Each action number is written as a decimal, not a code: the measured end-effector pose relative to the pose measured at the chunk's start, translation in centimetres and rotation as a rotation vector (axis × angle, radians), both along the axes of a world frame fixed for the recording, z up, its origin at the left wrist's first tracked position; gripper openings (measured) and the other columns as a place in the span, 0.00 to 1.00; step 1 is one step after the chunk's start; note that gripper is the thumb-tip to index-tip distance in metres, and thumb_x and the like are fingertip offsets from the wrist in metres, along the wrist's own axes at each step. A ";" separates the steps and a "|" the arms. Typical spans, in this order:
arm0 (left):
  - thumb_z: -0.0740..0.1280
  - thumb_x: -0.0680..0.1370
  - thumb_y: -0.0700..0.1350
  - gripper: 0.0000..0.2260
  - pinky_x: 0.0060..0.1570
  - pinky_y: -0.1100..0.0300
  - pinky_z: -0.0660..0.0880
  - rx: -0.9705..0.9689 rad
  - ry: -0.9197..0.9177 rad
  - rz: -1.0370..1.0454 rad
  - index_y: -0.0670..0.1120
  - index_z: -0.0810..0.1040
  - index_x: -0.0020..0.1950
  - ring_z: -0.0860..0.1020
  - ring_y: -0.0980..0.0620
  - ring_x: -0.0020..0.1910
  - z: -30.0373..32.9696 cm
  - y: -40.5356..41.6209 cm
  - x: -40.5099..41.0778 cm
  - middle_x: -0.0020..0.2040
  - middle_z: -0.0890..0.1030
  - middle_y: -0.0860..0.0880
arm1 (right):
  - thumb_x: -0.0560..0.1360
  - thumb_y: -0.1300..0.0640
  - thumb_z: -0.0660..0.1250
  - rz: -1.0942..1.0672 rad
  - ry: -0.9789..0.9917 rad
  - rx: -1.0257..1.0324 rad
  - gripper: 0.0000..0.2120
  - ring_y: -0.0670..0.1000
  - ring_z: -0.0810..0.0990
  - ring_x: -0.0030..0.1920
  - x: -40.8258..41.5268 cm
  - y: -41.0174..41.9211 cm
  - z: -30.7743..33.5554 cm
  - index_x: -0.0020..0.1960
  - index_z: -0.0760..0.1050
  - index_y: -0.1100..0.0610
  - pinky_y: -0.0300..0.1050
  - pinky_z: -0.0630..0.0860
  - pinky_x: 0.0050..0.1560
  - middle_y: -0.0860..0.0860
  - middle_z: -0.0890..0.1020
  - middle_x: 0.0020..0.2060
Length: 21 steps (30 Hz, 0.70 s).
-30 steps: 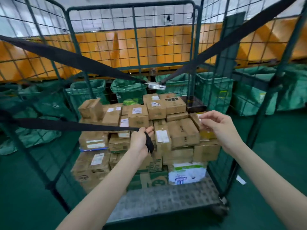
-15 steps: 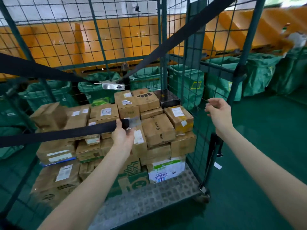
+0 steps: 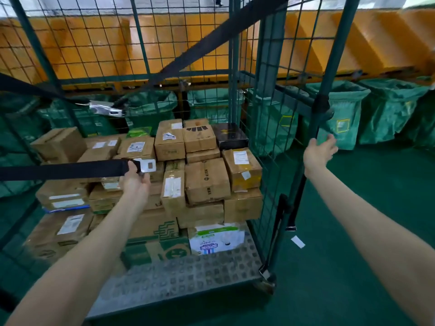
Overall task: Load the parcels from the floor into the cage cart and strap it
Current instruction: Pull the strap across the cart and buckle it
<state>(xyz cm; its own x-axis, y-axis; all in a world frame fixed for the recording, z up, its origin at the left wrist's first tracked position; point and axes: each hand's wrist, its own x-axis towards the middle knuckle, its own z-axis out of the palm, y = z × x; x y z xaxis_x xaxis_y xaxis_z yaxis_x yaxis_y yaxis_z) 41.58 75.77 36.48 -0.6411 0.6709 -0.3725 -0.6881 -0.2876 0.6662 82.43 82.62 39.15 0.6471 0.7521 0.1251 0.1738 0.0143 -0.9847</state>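
Observation:
The green wire cage cart (image 3: 259,147) holds several stacked cardboard parcels (image 3: 207,180) on its studded metal floor. My left hand (image 3: 135,182) grips the end of a black strap (image 3: 63,170) with a flat metal tongue (image 3: 147,165), stretched level from the left across the open front. My right hand (image 3: 317,151) is at the cart's right front post (image 3: 303,184), fingers spread, with a second black strap (image 3: 280,217) hanging down the post below it. An upper strap with a metal buckle (image 3: 106,108) crosses the cart higher up.
Green sacks (image 3: 341,114) stand in a row behind and to the right of the cart, under orange chutes (image 3: 353,43). The floor (image 3: 353,267) is green. A small white slip of paper (image 3: 297,241) lies on the floor by the post.
My view has swung right. My left hand has pulled the strap end rightward so its metal tongue shows. My right hand has moved from the parcels out to the right front post.

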 end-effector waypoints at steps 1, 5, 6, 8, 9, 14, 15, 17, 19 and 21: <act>0.64 0.82 0.46 0.24 0.65 0.56 0.72 -0.013 0.024 0.010 0.46 0.61 0.77 0.77 0.55 0.50 0.2 0.0 0.3 0.59 0.76 0.50 | 0.85 0.56 0.53 0.025 0.000 -0.012 0.23 0.58 0.59 0.74 0.8 0.5 0.1 0.79 0.54 0.55 0.50 0.61 0.67 0.55 0.55 0.78; 0.59 0.84 0.45 0.15 0.66 0.58 0.70 0.007 0.015 0.054 0.42 0.67 0.70 0.73 0.58 0.38 0.1 0.4 1.1 0.43 0.72 0.51 | 0.86 0.55 0.47 0.183 0.080 -0.011 0.24 0.55 0.57 0.77 3.2 2.4 0.6 0.81 0.48 0.53 0.50 0.58 0.73 0.53 0.55 0.80; 0.57 0.85 0.46 0.12 0.62 0.61 0.73 0.006 0.016 0.043 0.42 0.70 0.66 0.73 0.59 0.38 0.3 0.5 1.4 0.42 0.71 0.51 | 0.86 0.55 0.47 0.219 0.108 -0.014 0.24 0.55 0.60 0.77 3.7 3.0 0.6 0.81 0.50 0.54 0.49 0.59 0.73 0.54 0.57 0.79; 0.56 0.85 0.47 0.12 0.52 0.67 0.75 0.002 0.054 0.026 0.42 0.71 0.64 0.73 0.60 0.38 0.7 0.9 1.3 0.42 0.72 0.51 | 0.86 0.57 0.49 0.280 0.150 -0.039 0.22 0.56 0.68 0.70 4.8 4.0 0.5 0.80 0.56 0.53 0.49 0.65 0.69 0.54 0.65 0.75; 0.57 0.85 0.46 0.11 0.51 0.66 0.74 0.018 0.085 0.026 0.42 0.71 0.63 0.74 0.59 0.39 0.7 0.9 1.0 0.44 0.74 0.50 | 0.85 0.58 0.50 0.309 0.160 -0.046 0.21 0.54 0.70 0.65 5.1 4.2 0.5 0.78 0.60 0.54 0.49 0.68 0.65 0.54 0.68 0.73; 0.58 0.85 0.44 0.13 0.63 0.58 0.71 0.048 0.075 0.013 0.40 0.71 0.66 0.76 0.55 0.48 0.7 1.4 0.3 0.52 0.77 0.48 | 0.83 0.62 0.59 0.322 0.090 -0.073 0.14 0.55 0.75 0.58 7.0 5.2 -0.7 0.67 0.72 0.62 0.46 0.71 0.56 0.56 0.77 0.62; 0.58 0.85 0.44 0.12 0.64 0.58 0.71 0.042 0.087 0.002 0.41 0.71 0.66 0.77 0.54 0.51 0.8 1.4 0.5 0.56 0.77 0.47 | 0.82 0.63 0.60 0.308 0.060 -0.087 0.11 0.57 0.76 0.58 7.0 5.3 -0.9 0.63 0.74 0.62 0.46 0.71 0.56 0.58 0.78 0.61; 0.59 0.84 0.44 0.16 0.67 0.54 0.69 0.034 0.091 0.006 0.42 0.67 0.72 0.75 0.50 0.64 0.9 1.4 0.4 0.68 0.74 0.45 | 0.83 0.62 0.59 0.271 -0.028 -0.107 0.08 0.59 0.77 0.57 6.8 5.1 -0.9 0.57 0.76 0.61 0.46 0.70 0.54 0.59 0.80 0.58; 0.59 0.84 0.43 0.19 0.68 0.54 0.68 0.032 0.087 0.009 0.43 0.64 0.75 0.72 0.50 0.70 0.9 1.7 0.1 0.71 0.72 0.45 | 0.84 0.62 0.56 0.214 -0.112 -0.128 0.12 0.61 0.75 0.59 6.2 4.5 -0.8 0.62 0.74 0.65 0.47 0.69 0.53 0.60 0.77 0.59; 0.59 0.84 0.43 0.17 0.67 0.55 0.69 0.043 0.057 -0.001 0.44 0.66 0.73 0.73 0.51 0.69 0.6 1.9 0.0 0.68 0.75 0.46 | 0.84 0.61 0.54 0.145 -0.149 -0.127 0.15 0.62 0.73 0.61 5.7 3.9 -0.9 0.66 0.70 0.67 0.49 0.69 0.53 0.62 0.75 0.62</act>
<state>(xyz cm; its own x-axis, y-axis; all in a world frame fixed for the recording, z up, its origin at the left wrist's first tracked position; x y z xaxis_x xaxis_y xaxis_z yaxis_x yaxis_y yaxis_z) 41.63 77.71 37.07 -0.6597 0.6863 -0.3063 -0.6498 -0.3162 0.6912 88.13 86.53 38.29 0.5128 0.8515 0.1097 0.3226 -0.0727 -0.9438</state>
